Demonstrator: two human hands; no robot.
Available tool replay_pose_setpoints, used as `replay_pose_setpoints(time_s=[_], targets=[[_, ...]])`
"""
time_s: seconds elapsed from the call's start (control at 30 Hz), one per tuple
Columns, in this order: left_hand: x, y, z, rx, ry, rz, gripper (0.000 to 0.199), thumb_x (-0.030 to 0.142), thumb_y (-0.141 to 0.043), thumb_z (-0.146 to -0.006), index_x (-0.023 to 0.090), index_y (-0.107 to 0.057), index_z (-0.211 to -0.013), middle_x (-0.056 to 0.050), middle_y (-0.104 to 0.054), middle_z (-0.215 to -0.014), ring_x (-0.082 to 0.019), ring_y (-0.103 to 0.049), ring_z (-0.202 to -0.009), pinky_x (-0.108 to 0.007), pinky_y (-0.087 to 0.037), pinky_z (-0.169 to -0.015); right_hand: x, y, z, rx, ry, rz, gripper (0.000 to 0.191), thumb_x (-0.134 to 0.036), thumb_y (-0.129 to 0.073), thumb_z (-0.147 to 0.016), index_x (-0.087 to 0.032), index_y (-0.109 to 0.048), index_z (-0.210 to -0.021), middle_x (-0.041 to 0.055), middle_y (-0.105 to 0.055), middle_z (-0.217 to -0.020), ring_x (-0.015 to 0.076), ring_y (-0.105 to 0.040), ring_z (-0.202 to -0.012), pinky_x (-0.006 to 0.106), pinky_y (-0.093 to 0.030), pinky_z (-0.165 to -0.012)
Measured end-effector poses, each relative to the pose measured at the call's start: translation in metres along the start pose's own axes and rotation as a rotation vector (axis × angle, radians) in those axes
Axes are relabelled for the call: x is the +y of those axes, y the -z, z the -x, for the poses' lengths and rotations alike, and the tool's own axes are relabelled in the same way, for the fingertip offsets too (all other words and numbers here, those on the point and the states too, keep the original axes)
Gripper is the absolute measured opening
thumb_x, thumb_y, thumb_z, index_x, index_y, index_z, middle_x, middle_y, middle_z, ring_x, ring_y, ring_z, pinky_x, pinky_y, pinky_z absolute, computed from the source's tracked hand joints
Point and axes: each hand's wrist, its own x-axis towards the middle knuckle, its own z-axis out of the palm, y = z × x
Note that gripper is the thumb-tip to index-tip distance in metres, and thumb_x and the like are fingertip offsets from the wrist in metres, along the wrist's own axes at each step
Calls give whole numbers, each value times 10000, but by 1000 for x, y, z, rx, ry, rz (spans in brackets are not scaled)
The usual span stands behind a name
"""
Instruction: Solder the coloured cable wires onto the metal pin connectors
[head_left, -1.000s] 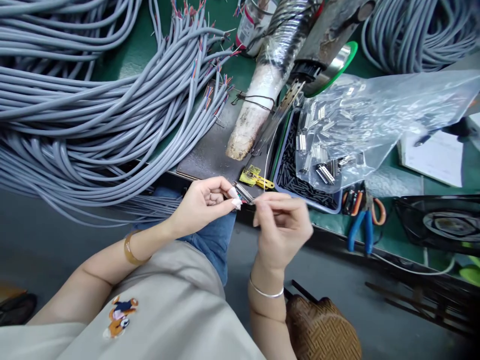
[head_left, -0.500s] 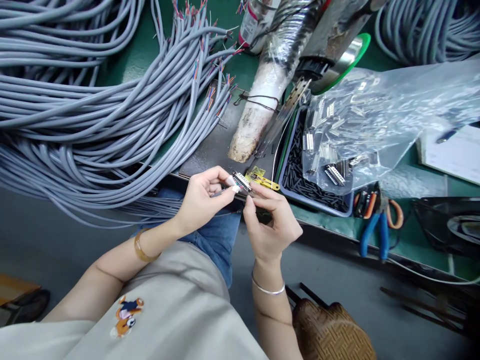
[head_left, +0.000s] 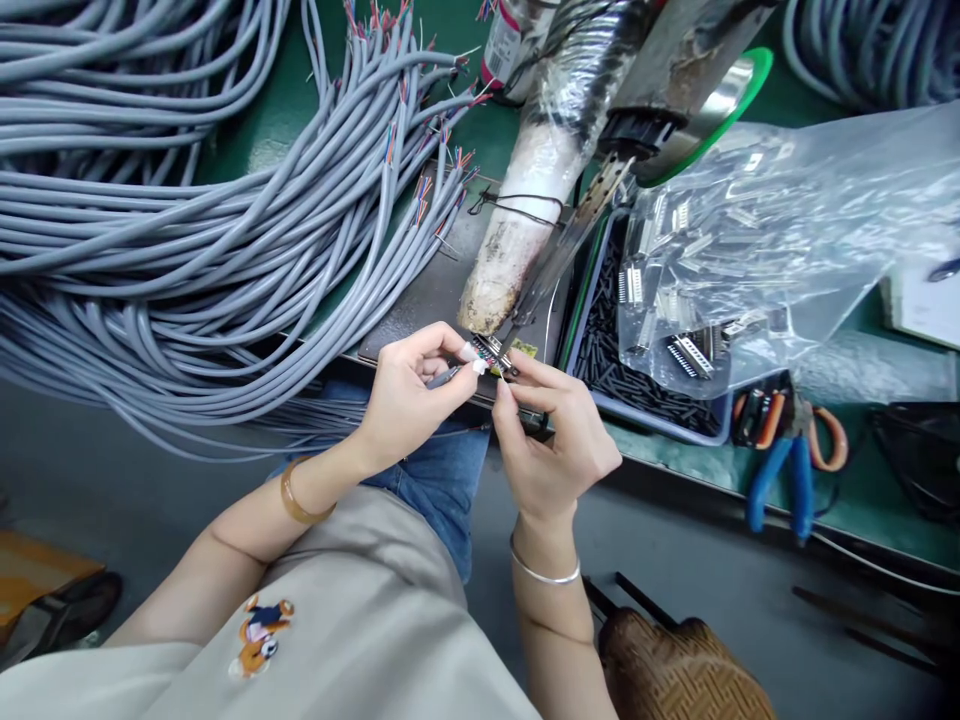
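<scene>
Silvery connector (head_left: 491,352), gripped in my left hand (head_left: 405,395) with my right hand (head_left: 559,435) pinching by its right end, has moved up to the slanting metal rod's near tip (head_left: 508,338), putting it within that tip's reach.

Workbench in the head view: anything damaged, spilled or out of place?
The white tube above the connector has a browned, grimy tip, perhaps scorched. The clear bag lies partly over the tray of black pieces. Nothing looks spilled.
</scene>
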Motion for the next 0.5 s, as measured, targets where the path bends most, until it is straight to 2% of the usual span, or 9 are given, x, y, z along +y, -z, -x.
replay_pose_setpoints(time_s=[0.27,0.5], targets=[[12,-1,-1,10,43,13,145,226,-738,-785,166,-610,-757,26,-578,-665,-42,-419,-507,-194,-323,-472,-1,2,-5,11,-1,-11,199,-87,-755,-855,-241,-668,-945,33,-807,-1093,167,-791,-907,294,-657,-795],[4,5,1,-26,104,-13,172,243,-762,-784,164,-613,-751,15,-586,-658,-52,-440,-521,-196,-322,-474,0,1,1,-24,84,9,207,-67,-741,-847,-224,-620,-903,74,-812,-1104,163,-796,-922,250,-642,-801]])
